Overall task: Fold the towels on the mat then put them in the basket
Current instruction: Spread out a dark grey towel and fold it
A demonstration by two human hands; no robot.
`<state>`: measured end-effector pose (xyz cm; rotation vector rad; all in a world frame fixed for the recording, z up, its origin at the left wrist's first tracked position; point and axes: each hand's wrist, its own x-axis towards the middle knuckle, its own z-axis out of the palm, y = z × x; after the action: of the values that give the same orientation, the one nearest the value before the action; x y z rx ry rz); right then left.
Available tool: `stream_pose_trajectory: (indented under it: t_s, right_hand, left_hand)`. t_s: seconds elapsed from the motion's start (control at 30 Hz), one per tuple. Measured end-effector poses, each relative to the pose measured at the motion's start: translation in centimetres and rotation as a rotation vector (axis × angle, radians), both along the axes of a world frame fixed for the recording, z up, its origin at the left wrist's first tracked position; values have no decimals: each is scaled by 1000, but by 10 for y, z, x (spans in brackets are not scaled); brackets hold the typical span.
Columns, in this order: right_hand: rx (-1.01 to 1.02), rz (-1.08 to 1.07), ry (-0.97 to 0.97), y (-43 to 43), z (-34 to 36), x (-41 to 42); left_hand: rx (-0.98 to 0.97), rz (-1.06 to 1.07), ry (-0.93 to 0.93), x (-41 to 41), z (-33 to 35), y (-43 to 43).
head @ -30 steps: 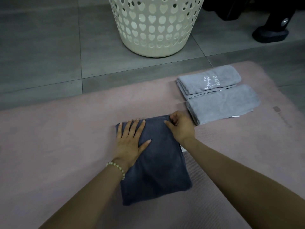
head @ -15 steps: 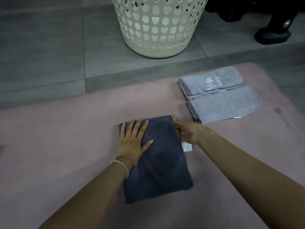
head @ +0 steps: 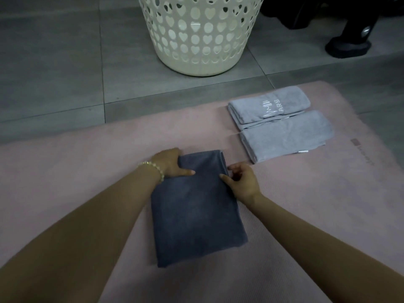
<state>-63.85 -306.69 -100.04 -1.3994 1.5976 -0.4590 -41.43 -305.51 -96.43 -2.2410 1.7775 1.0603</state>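
A folded dark blue-grey towel (head: 194, 211) lies on the pink mat (head: 65, 171) in front of me. My left hand (head: 170, 164) grips its far left corner, fingers tucked under the edge and thumb on top. My right hand (head: 241, 182) is at the towel's far right edge, thumb on the cloth and fingers curled at the edge. Two folded light grey towels lie side by side at the mat's far right, one with white lettering (head: 269, 106) and a plain one (head: 286, 134). The cream basket (head: 201, 33) with heart-shaped holes stands on the floor beyond the mat.
Grey floor tiles (head: 54, 62) surround the mat. Black equipment with a round foot (head: 347, 47) stands at the far right, beside the basket. Bare mat stretches to the left of the dark towel and to its right, below the grey towels.
My left hand went from lying flat on the dark towel to gripping its far left corner. My right hand slid from the top right corner down along the right edge.
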Motion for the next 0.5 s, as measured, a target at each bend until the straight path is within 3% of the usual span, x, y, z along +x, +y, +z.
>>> stream_pose_trajectory:
  t_s: [0.1,0.2,0.33,0.43,0.5]
  right_hand:
    - [59,-53,-115,0,9,0]
    - [102,-19,-275,9,28,-2]
    - [247,-30,-440,35,51,-12]
    - [615,-69,-664,59,60,-8]
    - [815,-8,-643,74,70,2]
  left_hand:
    - [246,-103,72,-2,34,-12]
    - [354,-9,249,-4,75,0]
    - [239,232,590,7,125,50]
    - [39,448,862,6,153,92]
    - [-95,558,963,5,160,117]
